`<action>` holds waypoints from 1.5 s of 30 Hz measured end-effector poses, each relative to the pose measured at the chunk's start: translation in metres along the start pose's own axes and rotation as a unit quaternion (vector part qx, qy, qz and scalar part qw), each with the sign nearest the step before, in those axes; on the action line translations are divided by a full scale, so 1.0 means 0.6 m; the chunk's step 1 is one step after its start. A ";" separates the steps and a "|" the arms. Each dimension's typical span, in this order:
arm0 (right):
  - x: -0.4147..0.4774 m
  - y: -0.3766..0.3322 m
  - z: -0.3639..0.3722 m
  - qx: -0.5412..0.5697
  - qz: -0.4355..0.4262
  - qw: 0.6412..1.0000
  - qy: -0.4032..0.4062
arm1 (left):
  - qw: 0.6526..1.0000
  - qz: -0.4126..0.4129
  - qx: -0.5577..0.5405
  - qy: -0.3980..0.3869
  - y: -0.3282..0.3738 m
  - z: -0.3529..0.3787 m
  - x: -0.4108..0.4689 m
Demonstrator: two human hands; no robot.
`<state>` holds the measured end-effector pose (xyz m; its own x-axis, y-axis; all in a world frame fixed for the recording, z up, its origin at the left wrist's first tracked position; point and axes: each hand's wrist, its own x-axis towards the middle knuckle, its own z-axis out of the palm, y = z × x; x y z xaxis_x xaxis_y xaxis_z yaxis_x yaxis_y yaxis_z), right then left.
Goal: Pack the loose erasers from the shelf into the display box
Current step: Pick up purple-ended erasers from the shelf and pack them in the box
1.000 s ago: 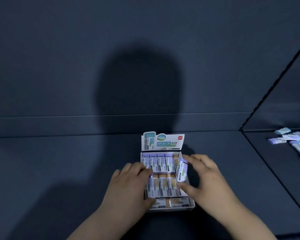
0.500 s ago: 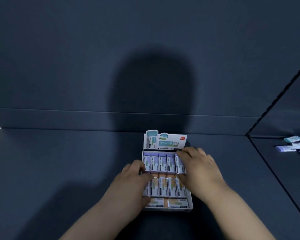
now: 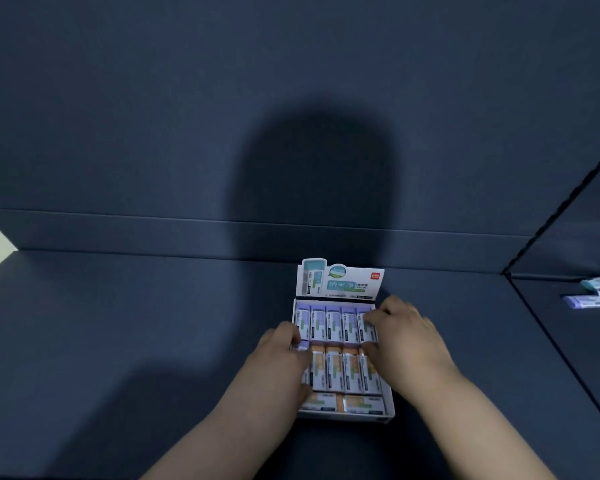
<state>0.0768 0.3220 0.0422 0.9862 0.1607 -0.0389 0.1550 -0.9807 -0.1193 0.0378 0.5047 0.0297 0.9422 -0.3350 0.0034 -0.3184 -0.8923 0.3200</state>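
You're seating a purple eraser (image 3: 365, 328) in the display box (image 3: 343, 416), right grip (image 3: 409, 336) pinching it, left grip (image 3: 278, 362) clutching the box wall (next, likely: fetch more loose erasers (image 3: 584, 301)).

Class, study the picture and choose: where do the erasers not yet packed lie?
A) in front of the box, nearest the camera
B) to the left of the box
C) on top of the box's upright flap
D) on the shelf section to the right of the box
D: the loose erasers lie on the neighbouring shelf section at the far right, apart from the display box.
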 end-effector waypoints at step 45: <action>-0.355 0.410 -0.047 0.085 0.008 0.992 0.091 | 0.981 0.122 0.095 0.116 0.489 0.164 -0.004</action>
<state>-0.0934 0.0433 0.0490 0.9850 0.1074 0.1351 0.1425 -0.9476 -0.2859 -0.0681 0.2142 0.0304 0.8269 -0.4869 0.2813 -0.5300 -0.8420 0.1005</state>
